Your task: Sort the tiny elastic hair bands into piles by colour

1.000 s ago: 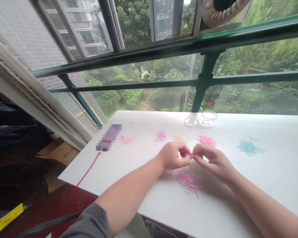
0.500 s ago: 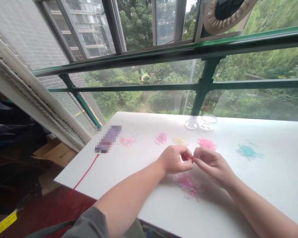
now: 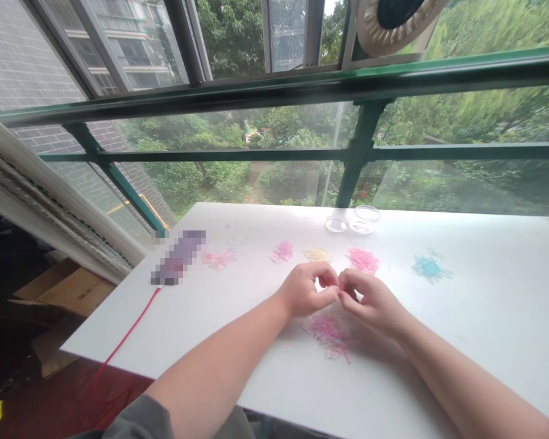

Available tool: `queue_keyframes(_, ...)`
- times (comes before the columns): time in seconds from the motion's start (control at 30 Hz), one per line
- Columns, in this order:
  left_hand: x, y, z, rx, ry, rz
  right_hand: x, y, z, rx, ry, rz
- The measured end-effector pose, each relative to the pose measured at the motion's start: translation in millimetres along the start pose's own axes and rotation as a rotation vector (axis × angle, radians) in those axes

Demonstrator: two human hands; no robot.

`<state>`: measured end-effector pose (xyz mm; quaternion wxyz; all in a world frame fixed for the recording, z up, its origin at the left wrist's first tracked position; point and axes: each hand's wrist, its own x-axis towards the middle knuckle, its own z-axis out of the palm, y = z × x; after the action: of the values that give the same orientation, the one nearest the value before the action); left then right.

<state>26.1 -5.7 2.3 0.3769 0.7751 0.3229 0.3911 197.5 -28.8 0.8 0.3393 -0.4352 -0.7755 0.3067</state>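
My left hand (image 3: pixel 310 289) and my right hand (image 3: pixel 370 300) meet fingertip to fingertip above the white table. Both are closed in a pinch, and whatever lies between the fingertips is too small to make out. Just below them on the table is a loose pile of mixed pink and purple thin strands or small bands (image 3: pixel 329 335). Beyond my hands lie smaller piles in a row: a pale pink one (image 3: pixel 219 259), a purple one (image 3: pixel 282 251), a yellow one (image 3: pixel 317 254), a bright pink one (image 3: pixel 363 260) and a teal one (image 3: pixel 429 268).
Round clear containers (image 3: pixel 336 225) stand near the back edge of the white table (image 3: pixel 494 317). A blurred-out dark device (image 3: pixel 178 257) with a red cable (image 3: pixel 128 335) lies at the left. Behind the table run a green railing (image 3: pixel 229 155) and windows. Cardboard boxes (image 3: pixel 73 292) sit at lower left.
The view has shifted, so the table and piles appear slightly further left. My hands stay pinched together above the mixed pile, with the right fingers a little more curled.
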Motion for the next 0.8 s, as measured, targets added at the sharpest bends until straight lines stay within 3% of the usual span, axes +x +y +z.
queue_keyframes(0.33, 1.9, -7.1, -2.8, -0.223, -0.009, -0.136, 1.5, -0.8, -3.3, 0.093, 0.125, 0.009)
queue_keyframes(0.8, 0.8, -7.5, -4.1, -0.162, 0.031, -0.159, 1.1, 2.3, -4.5, 0.133, 0.158, -0.016)
